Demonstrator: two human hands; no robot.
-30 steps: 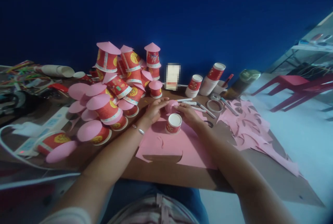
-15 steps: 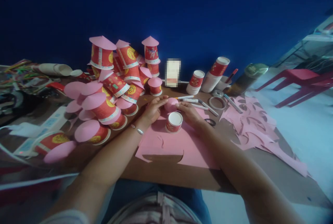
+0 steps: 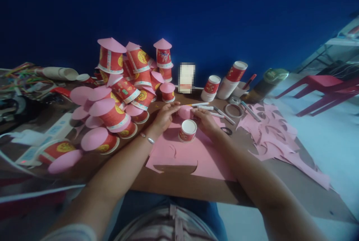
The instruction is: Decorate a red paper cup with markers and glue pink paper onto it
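Observation:
Between my two hands is a small pink paper cone, pinched at its rim from either side. My left hand grips its left edge, with a silver bracelet on that wrist. On the opposite edge, my right hand is closed on the same cone. Just below it a red and white paper cup stands upside down, apart from both hands. The cup rests on a sheet of pink paper with a piece cut out of its near side.
Left lies a pile of red paper-cup lanterns with pink cone roofs, beside a power strip. Behind my hands are several pens, a tape roll and stacked cups. Pink paper scraps cover the right side.
The pink cone has turned and tilted slightly between my fingers. Both hands have stayed almost in place, and the cup beneath has not moved.

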